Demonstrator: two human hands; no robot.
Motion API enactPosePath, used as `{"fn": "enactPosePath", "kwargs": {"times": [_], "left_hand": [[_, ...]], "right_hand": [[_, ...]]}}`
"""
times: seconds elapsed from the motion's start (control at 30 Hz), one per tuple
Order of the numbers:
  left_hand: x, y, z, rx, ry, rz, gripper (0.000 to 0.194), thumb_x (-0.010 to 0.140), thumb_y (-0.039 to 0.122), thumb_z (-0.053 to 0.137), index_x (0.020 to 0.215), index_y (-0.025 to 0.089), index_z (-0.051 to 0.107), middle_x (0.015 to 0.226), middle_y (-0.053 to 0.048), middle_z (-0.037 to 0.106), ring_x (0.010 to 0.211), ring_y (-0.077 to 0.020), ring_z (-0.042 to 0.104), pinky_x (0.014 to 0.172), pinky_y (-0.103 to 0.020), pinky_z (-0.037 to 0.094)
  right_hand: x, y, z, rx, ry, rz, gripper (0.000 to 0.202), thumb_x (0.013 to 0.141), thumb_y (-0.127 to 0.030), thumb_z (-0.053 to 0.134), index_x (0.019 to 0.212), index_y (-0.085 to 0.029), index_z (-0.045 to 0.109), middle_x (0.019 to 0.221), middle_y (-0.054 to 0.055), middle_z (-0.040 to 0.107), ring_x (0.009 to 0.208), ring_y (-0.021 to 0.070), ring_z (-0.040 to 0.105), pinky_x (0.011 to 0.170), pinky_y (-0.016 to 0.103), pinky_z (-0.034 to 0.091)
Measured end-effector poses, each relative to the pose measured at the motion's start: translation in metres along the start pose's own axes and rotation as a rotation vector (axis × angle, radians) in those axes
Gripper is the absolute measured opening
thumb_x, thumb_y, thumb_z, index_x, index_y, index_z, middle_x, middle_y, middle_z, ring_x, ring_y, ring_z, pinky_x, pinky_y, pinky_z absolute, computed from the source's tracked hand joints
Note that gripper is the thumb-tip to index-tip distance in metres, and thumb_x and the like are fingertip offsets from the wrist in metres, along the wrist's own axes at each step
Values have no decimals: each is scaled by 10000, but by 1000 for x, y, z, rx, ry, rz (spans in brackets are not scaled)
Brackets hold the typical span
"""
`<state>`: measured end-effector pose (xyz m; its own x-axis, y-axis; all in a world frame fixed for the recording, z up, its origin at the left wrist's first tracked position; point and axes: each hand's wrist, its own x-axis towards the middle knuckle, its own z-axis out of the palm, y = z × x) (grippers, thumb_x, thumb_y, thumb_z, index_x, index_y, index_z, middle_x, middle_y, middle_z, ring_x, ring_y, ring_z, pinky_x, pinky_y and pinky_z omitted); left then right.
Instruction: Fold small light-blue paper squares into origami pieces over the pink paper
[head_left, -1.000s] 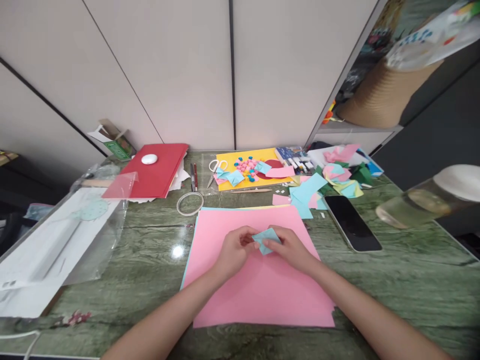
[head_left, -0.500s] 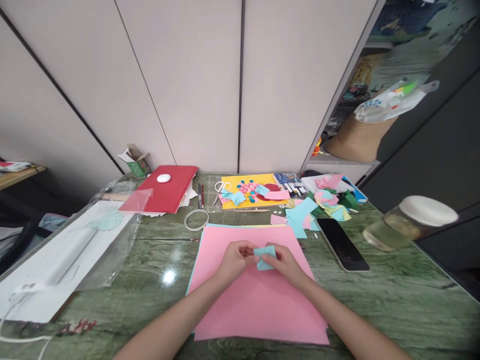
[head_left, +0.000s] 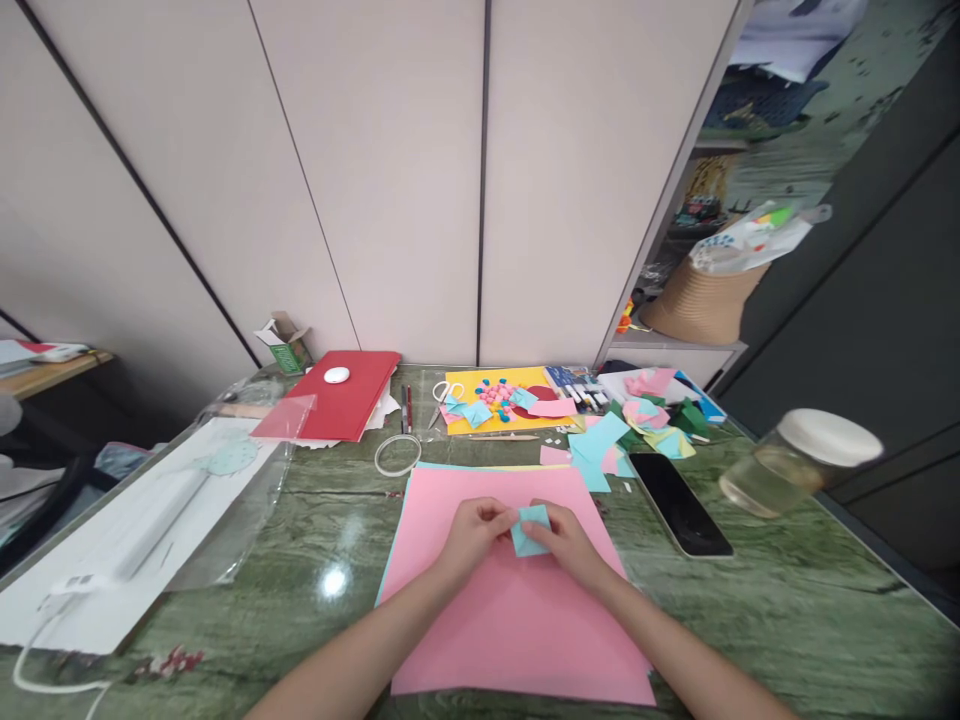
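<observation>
A small folded light-blue paper square [head_left: 529, 532] is held over a stack of large pink sheets [head_left: 517, 640]. My right hand [head_left: 574, 545] grips it from the right, thumb across its front. My left hand [head_left: 476, 530] pinches its left edge between thumb and fingers. Blue sheet edges show under the pink stack. Beyond the stack, a yellow sheet [head_left: 465, 380] carries pink and blue small pieces and folded blue papers.
White-handled scissors [head_left: 448, 390], a tape ring [head_left: 398, 455] and a red folder [head_left: 349, 400] lie behind left. To the right are paper scraps [head_left: 600, 440], a phone [head_left: 679, 505] and a lidded cup [head_left: 795, 465]. A plastic-covered white sheet [head_left: 150, 530] lies left.
The camera view has shifted, so the scene sits slightly lower. The blue paper is turned a little between my fingers, and both hands keep hold of it.
</observation>
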<state>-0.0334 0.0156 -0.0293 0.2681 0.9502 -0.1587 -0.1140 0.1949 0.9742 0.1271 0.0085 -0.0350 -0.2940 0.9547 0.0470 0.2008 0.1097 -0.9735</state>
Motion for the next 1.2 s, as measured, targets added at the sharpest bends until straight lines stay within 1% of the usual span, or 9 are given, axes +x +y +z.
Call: {"fn": "enactPosePath", "kwargs": {"times": [0.2,0.43,0.53,0.67,0.73,0.83,0.93,1.03,1.2], "left_hand": [[0,-1,-2,28,-43,3,251,616,366,684,589,124,622,534,-11,573,530,-119,488,567,-254,383],[2,-3,-3,44,-35,-11,255,623,369,672,566,131,597,516,-3,556,507,-116,481,543,-248,373],[2,-3,-1,47,-29,-13,260,638,374,659,578,131,591,522,-2,551,514,-118,486,548,-250,382],[1,-1,0,61,-14,-6,257,641,367,660,582,126,595,525,-1,546,512,-110,474,539,-241,373],[2,0,-1,64,-10,0,256,641,369,662,594,125,600,537,-2,549,519,-108,473,538,-236,369],[3,1,-3,55,-24,3,263,638,382,666,632,126,606,573,-6,560,549,-111,489,561,-237,383],[5,0,-4,41,-44,-10,282,587,376,710,661,127,599,567,5,548,547,-108,493,563,-235,387],[6,-1,-4,29,-43,-28,304,552,374,734,634,127,576,539,14,530,516,-97,482,536,-226,369],[5,-4,-5,7,-44,-39,291,545,350,742,635,121,586,532,10,543,500,-92,480,538,-230,370]], "right_hand": [[2,0,0,-6,-5,9,332,781,-425,491,572,-170,444,574,-27,377,552,115,361,508,236,276],[4,4,0,-9,5,14,329,777,-434,499,586,-169,455,596,-24,393,566,113,368,522,235,284],[4,5,-2,5,-27,29,349,780,-461,478,592,-169,449,579,-29,376,544,108,360,501,231,278],[4,5,-4,5,-72,46,344,740,-457,535,582,-169,434,543,-42,350,512,97,342,476,224,264],[3,5,-4,-9,-59,47,340,742,-447,538,580,-167,433,542,-44,347,512,94,331,475,224,255],[3,5,-4,-40,-32,39,328,755,-443,526,602,-160,463,564,-32,383,543,104,354,494,230,269],[3,7,-3,-71,-10,37,314,766,-436,514,629,-154,492,594,-16,425,574,119,386,515,238,294],[4,8,-3,-83,5,43,298,776,-421,504,648,-152,509,614,-8,447,586,124,401,525,242,310],[4,9,-3,-76,3,57,281,769,-394,520,628,-151,510,591,-18,430,560,114,386,506,236,293]]}}
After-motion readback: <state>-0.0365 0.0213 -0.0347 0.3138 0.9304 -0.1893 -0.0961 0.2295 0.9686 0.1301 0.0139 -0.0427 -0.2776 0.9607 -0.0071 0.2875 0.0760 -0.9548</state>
